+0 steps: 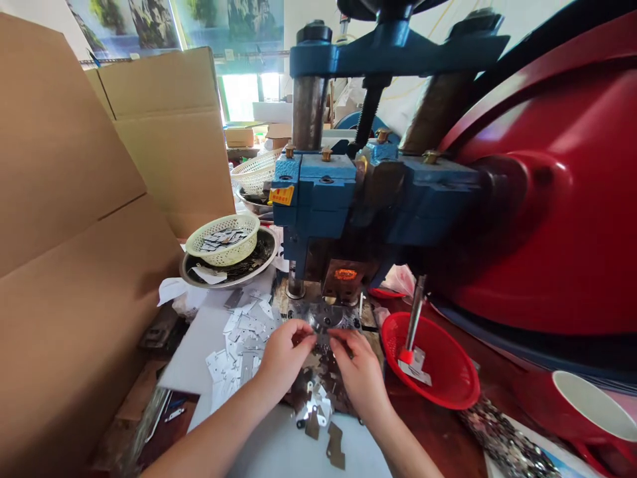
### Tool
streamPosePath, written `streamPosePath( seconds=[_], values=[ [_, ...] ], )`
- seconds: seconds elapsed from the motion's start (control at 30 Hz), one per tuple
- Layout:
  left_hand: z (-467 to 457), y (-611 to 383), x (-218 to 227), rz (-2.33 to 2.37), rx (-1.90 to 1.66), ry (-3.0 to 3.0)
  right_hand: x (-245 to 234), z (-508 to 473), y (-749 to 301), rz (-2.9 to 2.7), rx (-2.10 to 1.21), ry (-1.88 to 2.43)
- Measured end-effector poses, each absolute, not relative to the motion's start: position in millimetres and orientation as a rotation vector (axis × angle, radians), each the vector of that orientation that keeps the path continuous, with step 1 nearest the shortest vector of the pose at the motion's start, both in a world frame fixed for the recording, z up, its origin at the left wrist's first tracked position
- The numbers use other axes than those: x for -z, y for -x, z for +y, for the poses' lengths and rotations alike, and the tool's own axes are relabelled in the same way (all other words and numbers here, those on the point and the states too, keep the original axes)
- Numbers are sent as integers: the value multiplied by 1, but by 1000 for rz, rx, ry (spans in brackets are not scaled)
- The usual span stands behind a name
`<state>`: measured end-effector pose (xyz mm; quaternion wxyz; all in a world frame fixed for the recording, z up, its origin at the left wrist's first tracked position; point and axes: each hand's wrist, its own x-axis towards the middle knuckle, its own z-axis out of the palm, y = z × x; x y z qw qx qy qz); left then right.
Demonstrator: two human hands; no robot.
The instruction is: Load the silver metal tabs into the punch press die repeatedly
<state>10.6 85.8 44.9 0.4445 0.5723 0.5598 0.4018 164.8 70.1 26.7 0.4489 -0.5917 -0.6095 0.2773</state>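
Observation:
Both of my hands are at the die of a blue punch press (326, 182), just below its raised ram. With thumb and fingers, my left hand (283, 355) pinches the left edge of a small flat sheet-metal piece (322, 338). On the opposite edge, my right hand (361, 372) grips the same piece. My fingertips partly cover it, so its outline is unclear. It sits at the front of the steel die plate (303, 309). Nearer to me, between my forearms, lie several loose metal plates (318, 403), some shiny and some dull.
Many flat metal pieces (243, 338) are spread on white sheeting to the left. Behind them, a cream basket (223, 251) rests in a metal bowl (271, 255). Right of the die stand a red basket (448, 382) and a large red flywheel (562, 186). Cardboard (74, 219) walls the left.

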Motion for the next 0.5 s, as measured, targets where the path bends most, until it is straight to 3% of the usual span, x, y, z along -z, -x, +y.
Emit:
streamPosePath(
  seconds=[0.2,0.5],
  values=[
    [136,-28,-42,1499,-1045,-1763,-21,123,-175,-1529,-341,1473],
    [159,-33,-27,1375,-936,-1682,-4,146,-178,-1468,-487,1455]
  ],
)
